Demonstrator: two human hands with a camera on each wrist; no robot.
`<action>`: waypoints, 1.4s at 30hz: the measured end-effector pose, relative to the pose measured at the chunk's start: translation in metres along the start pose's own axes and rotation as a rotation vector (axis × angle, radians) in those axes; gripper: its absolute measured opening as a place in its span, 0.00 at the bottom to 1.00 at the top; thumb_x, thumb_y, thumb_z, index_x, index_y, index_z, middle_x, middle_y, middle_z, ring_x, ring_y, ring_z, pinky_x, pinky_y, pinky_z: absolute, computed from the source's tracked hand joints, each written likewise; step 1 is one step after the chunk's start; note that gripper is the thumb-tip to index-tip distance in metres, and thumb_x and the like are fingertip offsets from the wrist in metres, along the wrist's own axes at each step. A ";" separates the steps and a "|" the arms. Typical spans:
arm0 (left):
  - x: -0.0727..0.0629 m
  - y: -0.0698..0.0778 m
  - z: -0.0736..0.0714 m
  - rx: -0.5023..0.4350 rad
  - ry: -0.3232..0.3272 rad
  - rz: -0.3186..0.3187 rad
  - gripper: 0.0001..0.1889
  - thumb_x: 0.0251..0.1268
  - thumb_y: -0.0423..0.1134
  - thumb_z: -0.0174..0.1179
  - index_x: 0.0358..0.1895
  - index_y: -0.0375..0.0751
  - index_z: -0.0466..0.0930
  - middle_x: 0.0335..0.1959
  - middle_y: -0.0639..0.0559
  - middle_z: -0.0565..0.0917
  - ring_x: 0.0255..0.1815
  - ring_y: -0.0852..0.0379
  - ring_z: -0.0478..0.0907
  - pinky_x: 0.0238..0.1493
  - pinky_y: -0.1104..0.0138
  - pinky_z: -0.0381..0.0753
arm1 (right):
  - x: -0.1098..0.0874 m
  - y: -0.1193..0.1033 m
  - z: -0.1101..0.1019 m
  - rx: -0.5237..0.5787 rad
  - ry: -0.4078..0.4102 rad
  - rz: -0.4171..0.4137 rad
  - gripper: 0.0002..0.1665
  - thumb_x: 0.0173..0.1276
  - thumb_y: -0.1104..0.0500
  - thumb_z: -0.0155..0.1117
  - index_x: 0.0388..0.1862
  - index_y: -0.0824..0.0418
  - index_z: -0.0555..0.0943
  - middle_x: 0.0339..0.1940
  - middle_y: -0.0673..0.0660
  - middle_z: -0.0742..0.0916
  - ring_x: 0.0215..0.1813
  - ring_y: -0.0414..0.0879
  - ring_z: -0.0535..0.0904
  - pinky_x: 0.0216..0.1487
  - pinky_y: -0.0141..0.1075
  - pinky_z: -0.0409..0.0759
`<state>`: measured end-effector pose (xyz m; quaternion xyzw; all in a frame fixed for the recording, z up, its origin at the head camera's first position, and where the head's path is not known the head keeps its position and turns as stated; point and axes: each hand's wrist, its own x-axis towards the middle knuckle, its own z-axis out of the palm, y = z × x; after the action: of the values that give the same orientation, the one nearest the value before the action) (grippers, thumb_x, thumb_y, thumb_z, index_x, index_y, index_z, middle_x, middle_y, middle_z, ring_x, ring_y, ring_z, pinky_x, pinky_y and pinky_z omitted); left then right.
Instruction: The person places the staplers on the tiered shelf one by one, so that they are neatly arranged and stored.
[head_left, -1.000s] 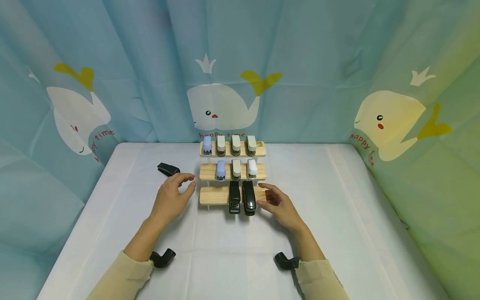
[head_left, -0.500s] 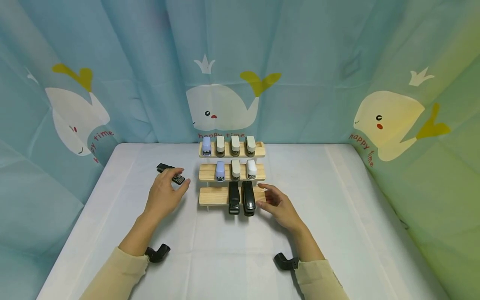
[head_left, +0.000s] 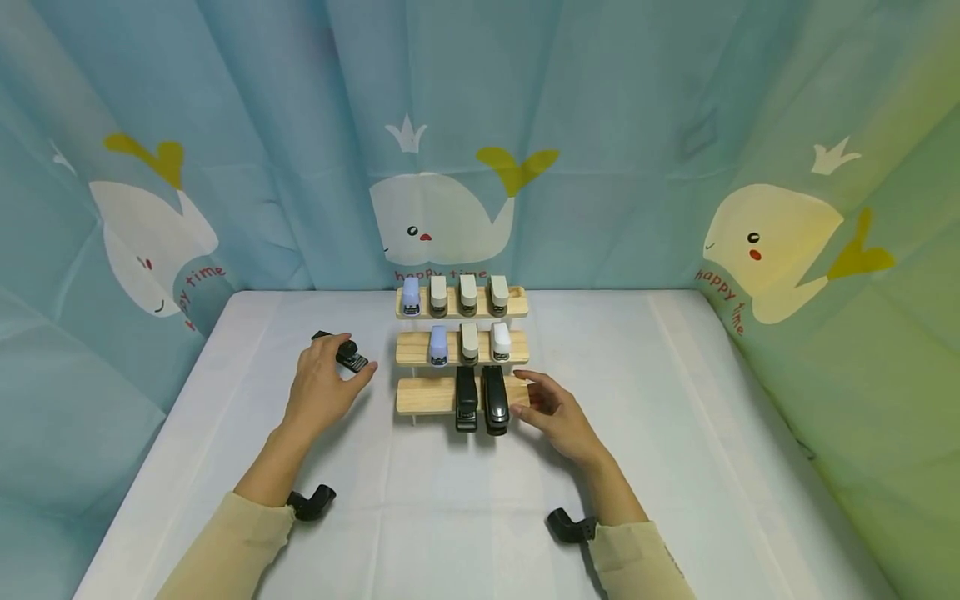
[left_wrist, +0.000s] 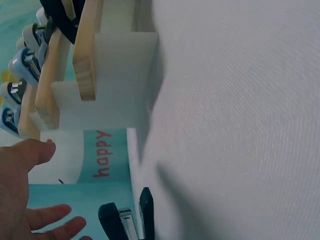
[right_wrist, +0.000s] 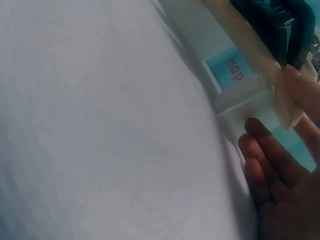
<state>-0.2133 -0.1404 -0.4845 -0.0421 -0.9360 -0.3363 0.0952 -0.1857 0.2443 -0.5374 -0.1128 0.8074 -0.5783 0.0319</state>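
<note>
My left hand [head_left: 318, 387] is over a black stapler [head_left: 360, 361] on the white table, left of a wooden tiered rack [head_left: 423, 396]. In the left wrist view, its thumb and fingers are spread, with a gap between them and that stapler [left_wrist: 114, 222]. At the rack's right end, my right hand [head_left: 558, 423] grips the lowest board, thumb at the front edge and index finger behind. The other fingers [right_wrist: 270, 155] are below the board in the right wrist view. Beside the thumb stands a glossy black stapler [head_left: 496, 400], with another black stapler [head_left: 467, 398] to its left.
The middle board bears small staplers: a lilac one [head_left: 438, 345], a beige one [head_left: 469, 343] and a white one [head_left: 501, 341]. Several more stand on the top board [head_left: 517, 298]. A blue whale-print curtain [head_left: 615, 208] hangs behind the table [head_left: 450, 533].
My left hand has moved left, away from the rack's side and over the loose black stapler. My right hand has kept its place at the rack's end.
</note>
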 end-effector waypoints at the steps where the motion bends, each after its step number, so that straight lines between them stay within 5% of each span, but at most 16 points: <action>1: 0.000 -0.001 0.000 0.003 0.000 -0.008 0.37 0.71 0.54 0.65 0.74 0.35 0.68 0.71 0.34 0.70 0.73 0.31 0.64 0.68 0.38 0.70 | 0.000 0.000 0.000 0.001 0.000 0.001 0.34 0.68 0.59 0.74 0.72 0.49 0.76 0.54 0.64 0.86 0.51 0.51 0.80 0.52 0.34 0.79; 10: 0.005 -0.012 0.003 0.025 -0.003 -0.063 0.42 0.69 0.58 0.65 0.76 0.33 0.65 0.73 0.33 0.67 0.76 0.30 0.60 0.67 0.36 0.70 | 0.000 0.001 0.001 -0.006 0.002 0.008 0.34 0.68 0.59 0.74 0.72 0.51 0.75 0.53 0.64 0.86 0.50 0.49 0.80 0.52 0.33 0.79; 26: 0.025 -0.024 0.007 0.091 -0.128 -0.194 0.59 0.67 0.67 0.62 0.80 0.21 0.45 0.79 0.22 0.52 0.79 0.22 0.49 0.74 0.33 0.61 | 0.001 -0.001 0.000 0.005 -0.006 0.007 0.34 0.68 0.59 0.74 0.73 0.52 0.75 0.53 0.66 0.85 0.50 0.51 0.80 0.52 0.34 0.79; 42: 0.040 -0.039 0.009 0.138 -0.154 -0.267 0.63 0.66 0.71 0.59 0.79 0.16 0.43 0.77 0.19 0.53 0.77 0.21 0.51 0.73 0.34 0.62 | 0.000 -0.001 0.001 0.011 -0.004 0.001 0.35 0.68 0.59 0.74 0.73 0.53 0.75 0.54 0.66 0.85 0.51 0.51 0.81 0.53 0.33 0.79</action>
<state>-0.2589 -0.1644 -0.5071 0.0636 -0.9586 -0.2768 -0.0196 -0.1851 0.2429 -0.5369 -0.1135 0.8040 -0.5827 0.0344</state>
